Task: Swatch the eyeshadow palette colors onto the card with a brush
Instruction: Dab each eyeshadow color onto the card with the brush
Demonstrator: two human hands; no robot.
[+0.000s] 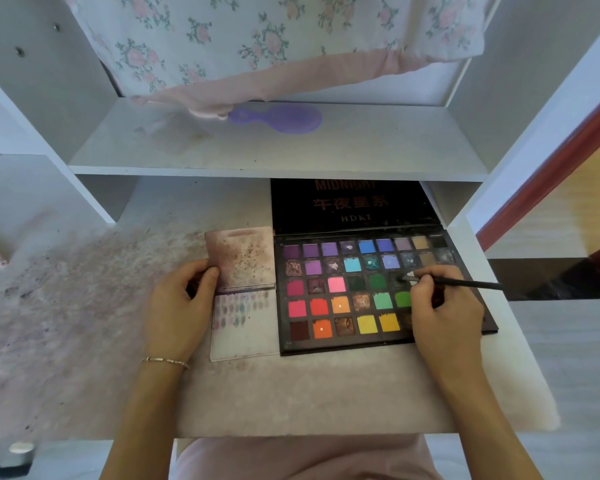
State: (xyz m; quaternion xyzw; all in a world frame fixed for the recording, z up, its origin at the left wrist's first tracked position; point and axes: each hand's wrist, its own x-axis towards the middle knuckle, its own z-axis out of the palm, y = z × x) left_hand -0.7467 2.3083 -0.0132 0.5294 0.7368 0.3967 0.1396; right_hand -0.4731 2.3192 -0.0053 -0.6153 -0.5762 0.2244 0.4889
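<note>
R hand (444, 306) pinches brush (465, 283), tip in dark green pan of palette (381, 289); L hand (179, 306) grips card (245, 323) edge, just left of palette. Load lightly w/ small swirls, tap off excess, keep card pinned flat

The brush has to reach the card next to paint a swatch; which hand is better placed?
The right hand: it already pinches the brush, tip down in the palette. The left hand grips the card edge, steadying it.
</note>
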